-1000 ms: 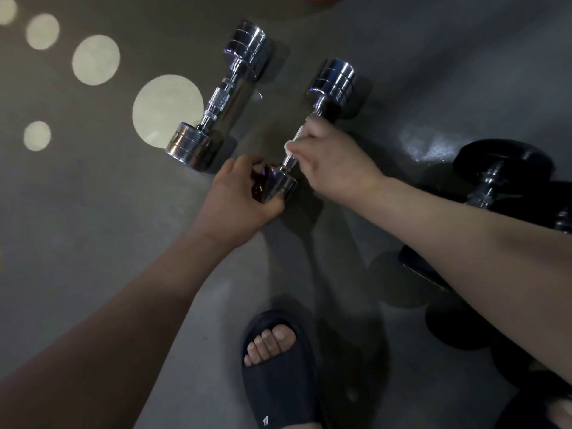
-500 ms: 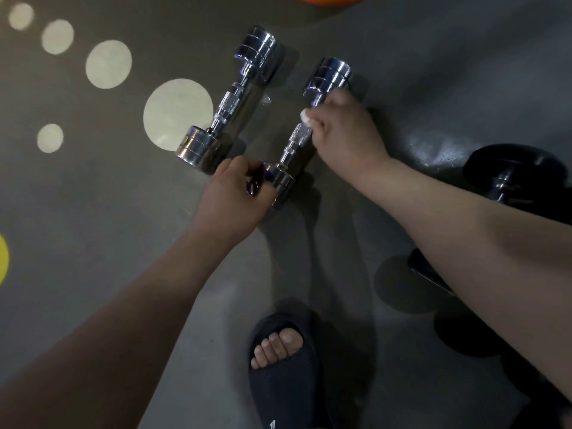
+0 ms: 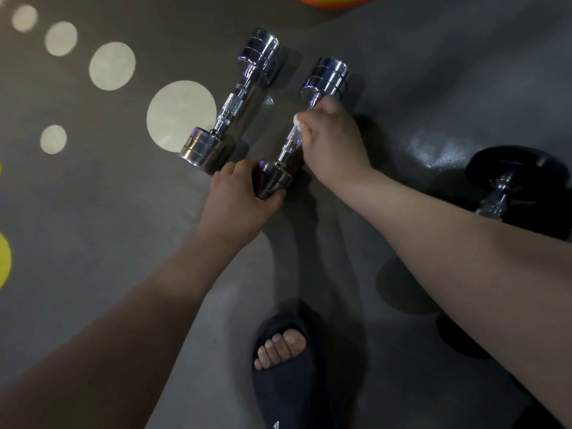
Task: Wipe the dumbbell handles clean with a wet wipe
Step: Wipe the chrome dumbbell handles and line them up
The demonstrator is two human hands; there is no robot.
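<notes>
Two chrome dumbbells lie side by side on the grey floor. My left hand (image 3: 236, 199) grips the near head of the right chrome dumbbell (image 3: 325, 77). My right hand (image 3: 332, 144) pinches a small white wet wipe (image 3: 297, 120) against the upper part of that dumbbell's knurled handle, close to the far head. The left chrome dumbbell (image 3: 230, 108) lies untouched beside it. Most of the wipe is hidden inside my fingers.
A black dumbbell (image 3: 510, 178) with a chrome handle lies at the right, with more dark plates below it. My foot in a dark slide sandal (image 3: 288, 366) stands near the bottom centre. Pale dots mark the floor at left; an orange ball edge (image 3: 334, 0) shows at the top.
My right hand has slid the wipe up the handle from near the lower head toward the far head. My left hand has kept its grip on the near head.
</notes>
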